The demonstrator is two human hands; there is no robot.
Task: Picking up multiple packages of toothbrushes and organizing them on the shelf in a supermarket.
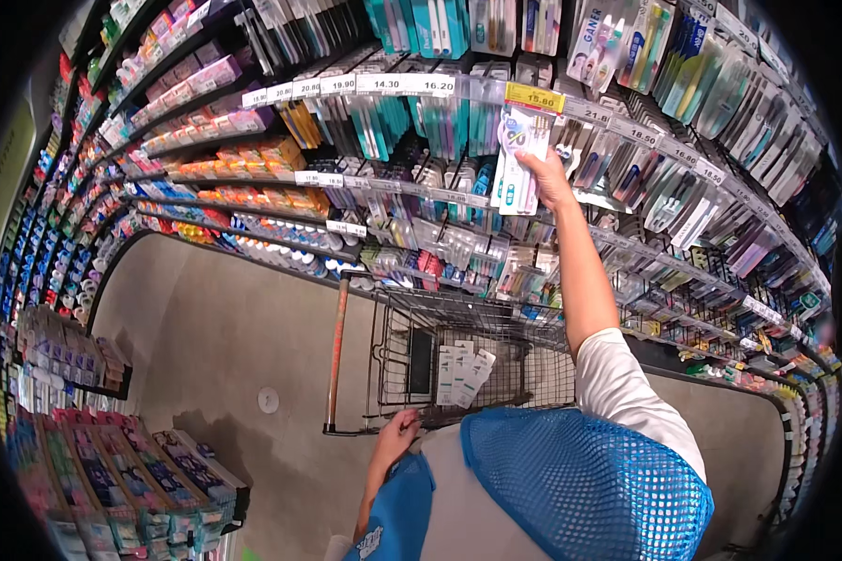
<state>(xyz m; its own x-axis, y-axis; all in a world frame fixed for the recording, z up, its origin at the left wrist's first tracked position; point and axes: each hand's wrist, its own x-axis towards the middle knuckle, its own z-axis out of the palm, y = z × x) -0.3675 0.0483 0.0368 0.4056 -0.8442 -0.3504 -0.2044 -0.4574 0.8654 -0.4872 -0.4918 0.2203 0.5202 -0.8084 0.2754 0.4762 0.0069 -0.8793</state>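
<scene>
My right hand (551, 177) reaches up to the shelf wall and grips a white blister pack of toothbrushes (516, 168), thumb on its front and fingers behind. The pack is upright, directly under a yellow price tag (535, 97); whether it still hangs on its hook cannot be told. Down by the near side of a black wire shopping cart (386, 350) is my left hand (397, 433), its fingers curled. I cannot tell whether it touches the cart or holds anything. Inside the cart lie several white printed packs (456, 372), partly overlapping.
Hooks around my right hand carry many toothbrush packs (442, 130), with price strips (393, 85) along the rails. Orange boxes (252, 165) fill shelves to the left. A display stand of packaged goods (123, 477) stands at lower left on the grey floor (217, 315).
</scene>
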